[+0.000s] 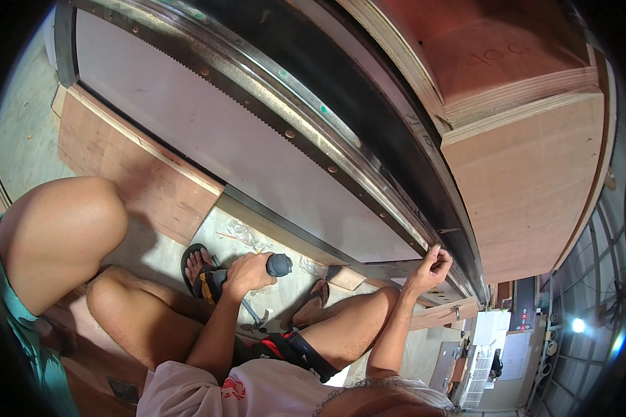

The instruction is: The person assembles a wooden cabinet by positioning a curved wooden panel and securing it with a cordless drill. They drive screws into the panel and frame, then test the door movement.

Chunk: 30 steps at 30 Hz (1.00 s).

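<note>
My left hand is closed round the grip of a yellow-and-black cordless drill, held low between my knees. The drill's round dark end sticks out past my fingers. My right hand is raised to the lower right end of a long dark toothed strip, fingers pinched together against its edge. Whatever lies between those fingertips is too small to make out. Several screw heads dot the strip, which runs beside a shiny metal rail. A claw hammer lies near my feet.
At the left, another person's bent knee in teal shorts is close by. Plywood boxes stand at the upper right. A plywood board lies left of the long pale panel. Clear plastic wrapping litters the floor.
</note>
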Tool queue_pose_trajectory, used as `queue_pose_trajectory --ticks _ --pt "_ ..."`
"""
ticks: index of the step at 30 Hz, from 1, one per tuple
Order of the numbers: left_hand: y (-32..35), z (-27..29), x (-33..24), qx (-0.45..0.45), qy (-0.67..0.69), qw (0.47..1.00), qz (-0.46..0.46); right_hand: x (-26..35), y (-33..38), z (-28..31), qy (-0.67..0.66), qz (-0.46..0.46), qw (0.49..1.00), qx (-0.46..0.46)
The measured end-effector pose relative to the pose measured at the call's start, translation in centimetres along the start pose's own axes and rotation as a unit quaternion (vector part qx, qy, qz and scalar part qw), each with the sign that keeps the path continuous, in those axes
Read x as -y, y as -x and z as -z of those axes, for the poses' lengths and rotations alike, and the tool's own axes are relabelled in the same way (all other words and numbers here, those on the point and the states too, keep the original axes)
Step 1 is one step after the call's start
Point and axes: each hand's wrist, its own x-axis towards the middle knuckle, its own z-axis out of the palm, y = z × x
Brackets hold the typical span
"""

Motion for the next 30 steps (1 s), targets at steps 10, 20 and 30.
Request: queue_pose_trajectory --ticks 10,20,30 --pt "-0.3 -0.3 0.4 0.000 -0.009 1.000 -0.005 -0.1 0.1 -0.1 -0.001 -0.003 1.000 -0.001" --pt "-0.4 -0.3 0.5 0.010 -0.013 1.000 0.000 0.1 0.0 -0.1 0.003 -0.003 1.000 -0.001" --pt "-0.6 -0.5 1.2 -0.007 -0.003 1.000 -0.005 -0.1 0.1 -0.2 0.011 -0.002 1.000 -0.008"
